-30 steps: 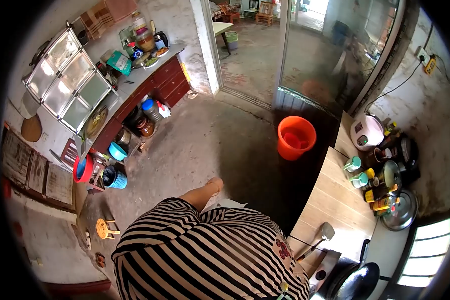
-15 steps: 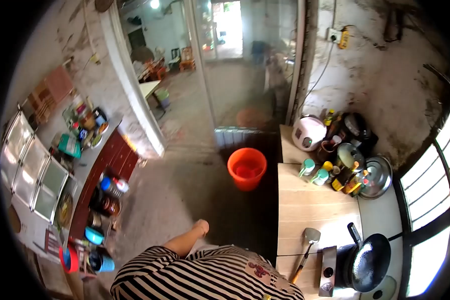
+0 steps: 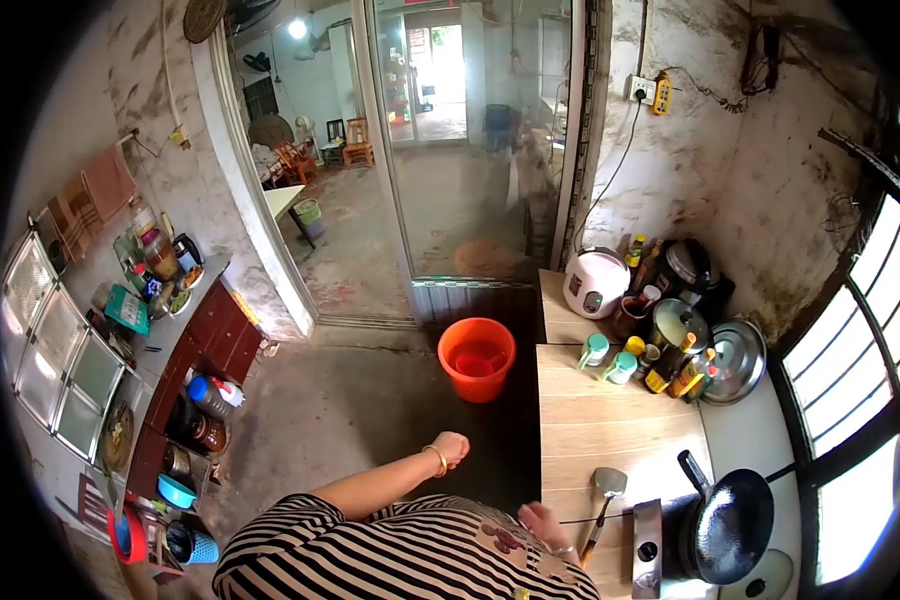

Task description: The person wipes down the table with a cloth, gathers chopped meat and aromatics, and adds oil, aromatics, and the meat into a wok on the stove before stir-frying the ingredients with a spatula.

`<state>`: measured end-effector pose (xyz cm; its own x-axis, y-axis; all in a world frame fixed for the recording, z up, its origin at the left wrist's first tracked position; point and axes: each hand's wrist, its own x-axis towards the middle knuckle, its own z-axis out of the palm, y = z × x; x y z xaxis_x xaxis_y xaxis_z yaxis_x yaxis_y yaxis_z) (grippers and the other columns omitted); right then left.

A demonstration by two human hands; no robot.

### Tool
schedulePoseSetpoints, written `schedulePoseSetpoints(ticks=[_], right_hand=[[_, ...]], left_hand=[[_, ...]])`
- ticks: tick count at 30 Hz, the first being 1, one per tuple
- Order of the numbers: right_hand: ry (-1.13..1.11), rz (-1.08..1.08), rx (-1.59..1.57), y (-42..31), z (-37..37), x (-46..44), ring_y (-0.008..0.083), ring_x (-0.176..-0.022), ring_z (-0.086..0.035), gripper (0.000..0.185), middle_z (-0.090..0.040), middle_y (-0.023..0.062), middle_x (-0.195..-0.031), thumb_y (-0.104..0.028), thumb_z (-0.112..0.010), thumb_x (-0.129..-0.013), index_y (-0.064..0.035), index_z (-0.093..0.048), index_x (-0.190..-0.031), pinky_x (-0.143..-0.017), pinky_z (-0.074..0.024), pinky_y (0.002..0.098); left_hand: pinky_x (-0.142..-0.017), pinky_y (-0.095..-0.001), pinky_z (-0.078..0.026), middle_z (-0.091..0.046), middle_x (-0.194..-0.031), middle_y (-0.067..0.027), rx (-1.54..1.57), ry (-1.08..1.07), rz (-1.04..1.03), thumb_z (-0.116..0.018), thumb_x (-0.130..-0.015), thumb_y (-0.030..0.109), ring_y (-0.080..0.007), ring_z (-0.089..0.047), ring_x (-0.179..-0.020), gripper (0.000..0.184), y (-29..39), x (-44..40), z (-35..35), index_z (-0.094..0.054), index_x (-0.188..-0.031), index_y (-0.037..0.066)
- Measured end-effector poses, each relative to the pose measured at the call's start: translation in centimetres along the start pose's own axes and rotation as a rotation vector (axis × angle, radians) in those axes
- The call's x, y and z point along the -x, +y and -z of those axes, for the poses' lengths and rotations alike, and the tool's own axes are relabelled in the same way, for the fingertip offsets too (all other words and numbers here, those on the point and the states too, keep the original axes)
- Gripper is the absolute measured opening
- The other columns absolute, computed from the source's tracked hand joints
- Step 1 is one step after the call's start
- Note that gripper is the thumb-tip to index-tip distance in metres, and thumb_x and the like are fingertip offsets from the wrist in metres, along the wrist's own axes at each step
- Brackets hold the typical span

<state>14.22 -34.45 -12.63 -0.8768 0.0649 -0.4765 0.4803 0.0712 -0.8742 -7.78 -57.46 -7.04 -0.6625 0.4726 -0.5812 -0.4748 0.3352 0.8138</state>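
My left hand [image 3: 452,450] is held out in front of my body, fingers curled in, and no object shows in it. A gold bangle [image 3: 437,460] circles that wrist. Beyond the hand, on the floor, stands an orange bucket [image 3: 477,385] with a red item [image 3: 478,364] inside. My right hand [image 3: 543,525] is close to my striped shirt, beside the counter edge; it is smeared, so its fingers are unclear. Nearest to it on the wooden counter [image 3: 610,420] lies a metal spatula [image 3: 610,484], next to a gas stove [image 3: 647,550] with a black wok [image 3: 734,525].
A rice cooker [image 3: 596,285], green-lidded jars [image 3: 594,350], sauce bottles [image 3: 684,378] and a pot lid [image 3: 735,362] crowd the counter's far end. Ahead is a sliding glass door [image 3: 470,200]. Along the left runs a dark red cabinet [image 3: 215,330] with jars and basins.
My left hand has risen forward and to the right. My right hand has come into view by the counter. The camera view has shifted, with the bucket now lower and slightly left.
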Motion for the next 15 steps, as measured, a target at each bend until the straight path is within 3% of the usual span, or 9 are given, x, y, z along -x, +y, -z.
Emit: schedulePoseSetpoints(ticks=[2,4,6,7,8,10,12,13,15], right_hand=[[-0.102,0.129,-0.115,-7.7,0.2,1.4,0.0156,-0.077,-0.057,0.031,-0.061,0.0028,-0.084,-0.03,-0.053,-0.09,-0.0014,-0.057,-0.101,-0.067,-0.0464,0.0276],[-0.069,0.398,-0.161,-13.7,-0.8,2.9,0.014,-0.079,-0.057,0.029,-0.061,0.0025,-0.086,-0.027,-0.055,-0.089,-0.0015,-0.055,-0.102,-0.07,-0.0459,0.0255],[-0.131,0.497,-0.153,-17.4,-1.1,3.6,0.0096,-0.078,-0.053,0.024,-0.059,0.0019,-0.084,-0.02,-0.06,-0.086,-0.0005,-0.056,-0.098,-0.07,-0.0433,0.0222],[-0.21,0.494,-0.004,-18.8,-1.0,3.9,0.0083,-0.075,-0.05,0.023,-0.057,0.0012,-0.081,-0.02,-0.06,-0.086,0.0,-0.056,-0.095,-0.067,-0.0426,0.0228],[-0.287,0.487,0.143,-20.0,-1.0,4.4,0.0071,-0.072,-0.048,0.022,-0.056,0.0005,-0.078,-0.02,-0.061,-0.086,0.0005,-0.057,-0.093,-0.064,-0.042,0.0233],[-0.169,0.51,0.196,-20.9,-1.9,4.9,0.0063,-0.066,-0.046,0.025,-0.054,0.0001,-0.072,-0.023,-0.061,-0.086,0.0022,-0.058,-0.088,-0.058,-0.0412,0.0241],[-0.135,0.443,0.153,-19.8,-1.9,3.6,0.0083,-0.066,-0.051,0.03,-0.06,0.0022,-0.072,-0.026,-0.061,-0.086,0.0035,-0.06,-0.09,-0.061,-0.0446,0.0254],[-0.124,0.512,0.028,-22.2,-2.2,5.6,0.0048,-0.063,-0.045,0.025,-0.052,-0.0019,-0.069,-0.025,-0.059,-0.087,0.0001,-0.058,-0.086,-0.053,-0.0388,0.0225],[-0.087,0.471,-0.233,-21.1,-2.2,5.0,0.0062,-0.062,-0.047,0.027,-0.052,-0.0024,-0.068,-0.029,-0.056,-0.089,-0.0016,-0.058,-0.088,-0.052,-0.039,0.023]], left_hand=[[-0.042,-0.0377,-0.041,-0.054,-0.061,-0.008,-0.248,-0.03,-0.073,-0.059,-0.076,0.031,-0.0165,-0.047,-0.044,0.032,4.6,3.1,-3.8,-0.056,-0.091,0.003],[-0.068,-0.037,-0.049,-0.061,-0.087,-0.0174,-0.631,-0.04,-0.325,-0.07,-0.065,0.042,-0.0275,-0.061,-0.075,0.074,6.8,5.5,-6.4,-0.044,-0.121,0.001],[-0.094,-0.0341,-0.039,-0.049,-0.121,-0.0237,-0.952,-0.029,-0.687,-0.073,-0.059,0.049,-0.0341,-0.048,-0.113,0.102,7.6,6.5,-7.7,-0.025,-0.136,0.002],[-0.1,-0.0367,-0.033,-0.034,-0.136,-0.0231,-0.957,-0.114,-0.611,-0.073,-0.057,0.05,-0.0341,-0.036,-0.125,0.108,8.0,6.3,-8.2,-0.02,-0.139,0.005],[-0.103,-0.039,-0.03,-0.033,-0.138,-0.0202,-1.008,-0.129,-0.597,-0.073,-0.06,0.031,-0.0338,-0.035,-0.126,0.099,9.0,7.0,-9.0,-0.019,-0.14,0.009],[-0.098,-0.0408,-0.035,-0.04,-0.132,-0.0225,-1.094,-0.201,-0.69,-0.071,-0.064,0.039,-0.0341,-0.04,-0.122,0.091,9.3,6.0,-9.2,-0.028,-0.138,0.01],[-0.094,-0.0383,-0.038,-0.048,-0.124,-0.0195,-0.931,-0.339,-0.835,-0.068,-0.068,0.03,-0.0309,-0.047,-0.114,0.077,9.7,5.0,-9.1,-0.035,-0.134,0.008],[-0.092,-0.0371,-0.04,-0.052,-0.12,-0.018,-0.845,-0.407,-0.903,-0.067,-0.07,0.026,-0.0293,-0.05,-0.111,0.07,9.9,4.9,-9.2,-0.039,-0.131,0.007],[-0.077,-0.0266,-0.046,-0.062,-0.095,-0.0074,-0.22,-0.641,-0.681,-0.062,-0.074,0.011,-0.0152,-0.056,-0.084,0.045,9.7,5.4,-10.9,-0.053,-0.118,0.003]])
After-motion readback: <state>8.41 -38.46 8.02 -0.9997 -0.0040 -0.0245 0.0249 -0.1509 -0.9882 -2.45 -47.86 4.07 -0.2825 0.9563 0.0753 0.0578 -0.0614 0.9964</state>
